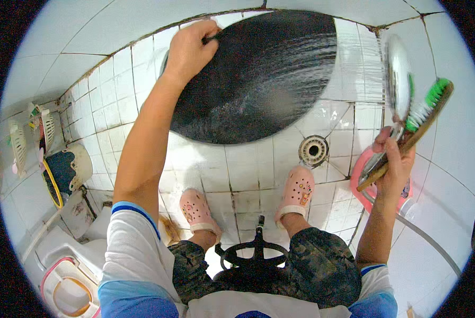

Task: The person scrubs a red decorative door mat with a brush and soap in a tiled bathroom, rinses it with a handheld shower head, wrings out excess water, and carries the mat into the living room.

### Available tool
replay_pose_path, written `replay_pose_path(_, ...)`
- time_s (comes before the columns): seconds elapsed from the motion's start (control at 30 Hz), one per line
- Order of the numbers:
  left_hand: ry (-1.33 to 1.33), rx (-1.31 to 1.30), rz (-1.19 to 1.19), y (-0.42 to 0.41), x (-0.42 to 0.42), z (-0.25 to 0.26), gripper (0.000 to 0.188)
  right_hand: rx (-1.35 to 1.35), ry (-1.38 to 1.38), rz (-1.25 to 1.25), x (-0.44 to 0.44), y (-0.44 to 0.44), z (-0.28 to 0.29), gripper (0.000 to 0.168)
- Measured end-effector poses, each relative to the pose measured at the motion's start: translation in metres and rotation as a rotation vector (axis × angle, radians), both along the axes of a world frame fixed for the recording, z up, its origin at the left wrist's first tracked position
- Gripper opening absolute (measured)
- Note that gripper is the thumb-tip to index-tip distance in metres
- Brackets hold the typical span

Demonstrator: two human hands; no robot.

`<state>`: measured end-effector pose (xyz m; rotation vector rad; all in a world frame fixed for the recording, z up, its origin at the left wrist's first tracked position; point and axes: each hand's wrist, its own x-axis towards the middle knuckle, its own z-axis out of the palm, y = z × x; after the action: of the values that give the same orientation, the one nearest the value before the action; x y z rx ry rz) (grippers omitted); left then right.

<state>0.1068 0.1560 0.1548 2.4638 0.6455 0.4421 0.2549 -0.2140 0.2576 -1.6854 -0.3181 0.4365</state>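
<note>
A large black panel with a rounded edge [237, 87] stands tilted against the tiled wall. My left hand [193, 49] grips it near its upper left edge, the fingers partly hidden behind the rim. On the right, my right hand [396, 167] holds two things together: a silver shower head [398, 75] and a wooden-handled scrub brush [420, 127] with green and white bristles. Streams of water [321, 59] shoot leftward from the shower head and strike the panel, which is wet. The brush does not touch the panel.
A round floor drain [313, 151] sits in the white tiles. Behind my right hand is a pink basin [359, 171]; a grey hose [432, 234] trails below. My pink clogs [195, 210] flank a black stool base [257, 250]. A toilet [70, 274] and wall racks [48, 127] are left.
</note>
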Motion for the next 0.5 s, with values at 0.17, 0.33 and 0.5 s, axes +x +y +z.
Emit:
replay_pose_path(0.17, -0.448, 0.164, -0.311, -0.027, 0.021, 0.125, 0.010, 0.153, 0.013, -0.081, 0.002, -0.004, 0.018, 0.049)
replay_pose_path(0.33, -0.526, 0.359, -0.394, -0.052, 0.002, 0.144, 0.020, 0.303, 0.002, -0.074, 0.004, -0.012, 0.028, 0.055)
replay_pose_path(0.5, -0.121, 0.154, -0.351, -0.090, -0.057, 0.027, 0.020, 0.238, 0.005, -0.096, -0.001, -0.007, 0.022, 0.045)
